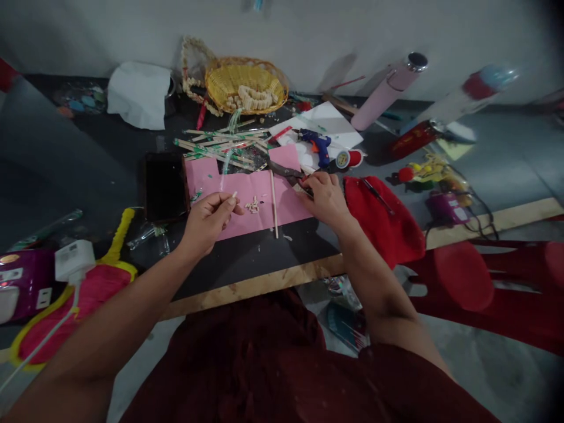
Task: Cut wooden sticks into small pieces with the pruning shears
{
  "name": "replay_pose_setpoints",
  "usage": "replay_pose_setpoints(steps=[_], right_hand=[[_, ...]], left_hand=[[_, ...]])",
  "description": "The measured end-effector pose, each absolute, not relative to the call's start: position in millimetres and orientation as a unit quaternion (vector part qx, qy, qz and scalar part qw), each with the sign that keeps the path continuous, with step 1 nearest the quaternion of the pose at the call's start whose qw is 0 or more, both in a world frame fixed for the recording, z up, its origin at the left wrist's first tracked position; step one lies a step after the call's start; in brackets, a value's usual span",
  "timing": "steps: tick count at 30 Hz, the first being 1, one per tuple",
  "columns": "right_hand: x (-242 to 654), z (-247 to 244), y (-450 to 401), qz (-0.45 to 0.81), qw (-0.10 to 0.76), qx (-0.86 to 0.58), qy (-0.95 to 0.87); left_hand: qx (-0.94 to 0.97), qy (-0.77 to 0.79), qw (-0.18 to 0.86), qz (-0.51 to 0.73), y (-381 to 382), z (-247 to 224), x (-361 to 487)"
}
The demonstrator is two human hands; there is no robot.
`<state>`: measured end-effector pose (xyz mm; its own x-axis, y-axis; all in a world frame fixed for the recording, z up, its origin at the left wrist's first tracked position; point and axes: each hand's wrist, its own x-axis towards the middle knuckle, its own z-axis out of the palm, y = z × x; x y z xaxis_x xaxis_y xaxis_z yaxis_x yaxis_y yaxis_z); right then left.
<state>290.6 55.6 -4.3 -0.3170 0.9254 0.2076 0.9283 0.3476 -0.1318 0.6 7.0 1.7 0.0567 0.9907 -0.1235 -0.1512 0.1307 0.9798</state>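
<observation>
Left hand pinches a small pale piece over pink paper while right hand is at the pliers

The left hand [210, 220] holds a small pale piece [234, 194] between thumb and forefinger, their tips pressed together on it, above the left part of the pink paper [288, 205]. The right hand [326, 200] is bent over the red handle of the pliers [287, 171], at the right side of the paper; its fingers are partly hidden, so I cannot tell whether they are closed on the handle. The dark head of the pliers points away from the hand, toward the far left.

Between the hands, a little heap of short pale pieces [252, 205] lies on the paper. Just right of it, a thin stick [274, 205] lies lengthwise, its near end reaching past the paper's edge onto the dark table [238, 258]. Beyond the paper are loosely crossed sticks [220, 144] with green markings, and behind them a yellow basket [220, 88] holding pale strung pieces [255, 98].

A blue glue gun [321, 147] lies beyond the right hand, beside a spool of red thread [355, 158]. A dark phone [165, 187] lies left of the paper, and a red cloth [388, 226] lies to the right of the right hand.
</observation>
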Motion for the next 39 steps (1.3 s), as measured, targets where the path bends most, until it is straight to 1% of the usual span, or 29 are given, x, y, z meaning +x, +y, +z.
replay_pose_setpoints(steps=[5,8,10,12,15,16,17,19,21,24,27,30,32,35,39], right_hand=[[282,-13,55,-0.011,0.138,-0.587,-0.798],[282,-9,56,0.019,0.176,-0.581,-0.795],[288,-2,57,0.054,0.243,-0.573,-0.781],[293,6,57,0.102,0.344,-0.566,-0.742],[292,21,53,0.229,0.495,-0.534,-0.646],[288,26,50,0.282,0.521,-0.511,-0.623],[284,30,47,0.328,0.528,-0.493,-0.609],[271,36,42,0.395,0.504,-0.47,-0.608],[258,38,40,0.388,0.473,-0.452,-0.649],[242,33,40,0.264,0.41,-0.435,-0.757],[233,23,38,0.139,0.313,-0.439,-0.831],[229,18,32,0.08,0.212,-0.448,-0.865],[227,17,27,0.064,0.166,-0.452,-0.874],[225,18,23,0.054,0.131,-0.457,-0.878],[222,17,21,0.047,0.121,-0.448,-0.885]], left_hand=[[0.418,0.472,0.6,0.493,8,1,0],[0.418,0.477,0.603,0.484,7,2,0],[0.419,0.479,0.603,0.481,7,3,0],[0.419,0.479,0.603,0.481,7,3,0],[0.416,0.48,0.602,0.483,7,5,1],[0.416,0.479,0.603,0.484,7,5,1],[0.416,0.477,0.603,0.485,7,5,1],[0.415,0.475,0.604,0.487,7,5,1],[0.414,0.475,0.602,0.491,6,6,0],[0.408,0.472,0.595,0.508,7,7,-2],[0.397,0.467,0.584,0.532,10,8,-5],[0.395,0.46,0.574,0.551,12,9,-6],[0.402,0.457,0.566,0.557,12,8,-7],[0.421,0.462,0.551,0.553,11,6,-6],[0.47,0.469,0.516,0.541,9,5,-6]])
